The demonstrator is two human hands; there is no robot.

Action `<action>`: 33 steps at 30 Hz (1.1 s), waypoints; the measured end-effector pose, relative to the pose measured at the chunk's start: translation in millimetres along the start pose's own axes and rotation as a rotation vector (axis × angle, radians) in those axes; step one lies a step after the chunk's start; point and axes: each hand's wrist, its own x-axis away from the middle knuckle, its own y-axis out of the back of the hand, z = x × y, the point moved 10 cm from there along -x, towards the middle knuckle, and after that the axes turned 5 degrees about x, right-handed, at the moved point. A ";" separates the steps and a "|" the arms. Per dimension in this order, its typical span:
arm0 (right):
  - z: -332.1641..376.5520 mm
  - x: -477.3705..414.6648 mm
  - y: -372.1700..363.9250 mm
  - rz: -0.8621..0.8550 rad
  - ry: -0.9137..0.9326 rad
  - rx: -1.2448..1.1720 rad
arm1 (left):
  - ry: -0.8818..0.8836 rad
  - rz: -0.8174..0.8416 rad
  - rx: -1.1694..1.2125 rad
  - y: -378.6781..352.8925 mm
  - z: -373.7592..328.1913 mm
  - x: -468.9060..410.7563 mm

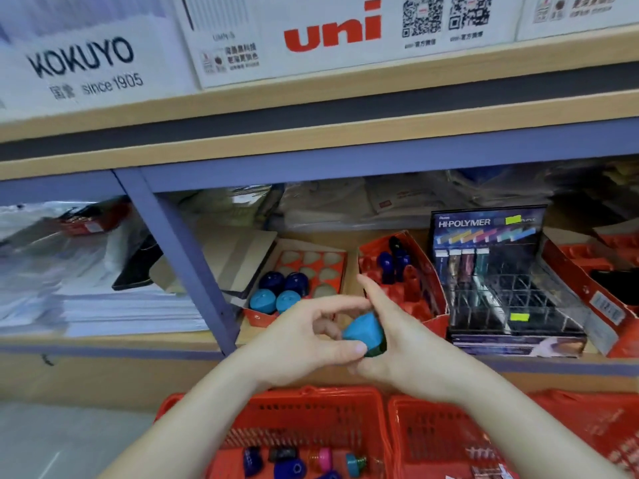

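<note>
A light-blue egg-shaped sharpener [363,330] with a dark green base sits between both hands, in front of the lower shelf. My left hand [304,344] pinches it with thumb and curled fingers from the left. My right hand [397,344] cradles it from the right, index finger pointing up. Behind them an orange display tray [337,261] holds two dark-blue and two light-blue sharpeners [276,295].
Below the hands stand two red baskets [311,402], [435,409]; the left one holds several small sharpeners. On the shelf are a second orange box [425,271], a black Hi-Polymer eraser display [491,271], paper stacks [103,305] and a blue upright post [179,257].
</note>
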 end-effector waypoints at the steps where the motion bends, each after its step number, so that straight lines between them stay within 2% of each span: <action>1: 3.3 -5.7 -6.9 0.017 0.006 -0.030 | -0.001 0.008 -0.018 5.3 0.9 3.8; 3: 7.1 -18.8 -15.5 0.008 0.008 -0.091 | -0.009 -0.043 -0.031 22.2 2.1 6.8; 6: 1.9 -36.4 -19.1 -0.135 -0.041 -0.167 | -0.011 -0.321 0.039 72.5 11.7 4.9; 9: -7.2 -42.9 -31.1 -0.220 -0.088 -0.019 | 0.014 -0.615 -0.052 125.9 29.8 -1.5; 12: -14.7 -49.3 -43.6 -0.228 -0.097 0.196 | 0.040 -0.725 -0.270 153.6 43.6 -20.9; 19: -27.8 -75.3 -54.1 -0.233 -0.096 0.450 | 0.097 -0.671 -0.607 169.9 71.4 -85.6; 24: -38.9 -81.1 -52.6 -0.289 -0.091 0.425 | 0.202 -0.532 -0.886 174.1 83.3 -110.8; 30: -39.7 -80.7 -50.2 -0.331 -0.081 0.396 | 0.285 -0.425 -0.830 182.3 97.1 -127.0; 33: -39.5 -80.5 -49.7 -0.343 -0.073 0.385 | 0.280 -0.435 -0.836 183.2 93.9 -132.3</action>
